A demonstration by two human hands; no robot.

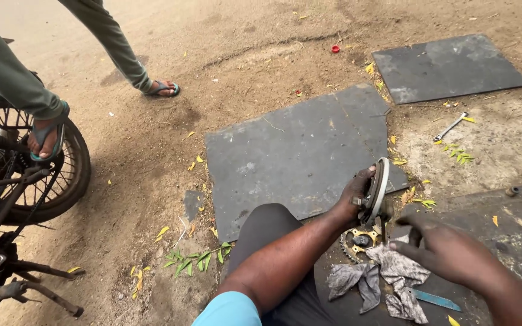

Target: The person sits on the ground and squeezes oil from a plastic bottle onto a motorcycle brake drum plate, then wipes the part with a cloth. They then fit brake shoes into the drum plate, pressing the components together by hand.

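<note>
Gripping the round brake plate on its edge, your left hand holds it upright just above the sprocket. Your right hand hovers loosely open over the grey rag, holding nothing, near a blue tool.

Roadside repair spot, seemingly: dirt ground, motorcycle wheel, wrench.

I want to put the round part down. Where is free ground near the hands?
The large dark mat beyond the left hand is mostly bare. The second mat farther off is bare too. Near the right hand it is crowded: sprocket, rags, blue tool.
</note>
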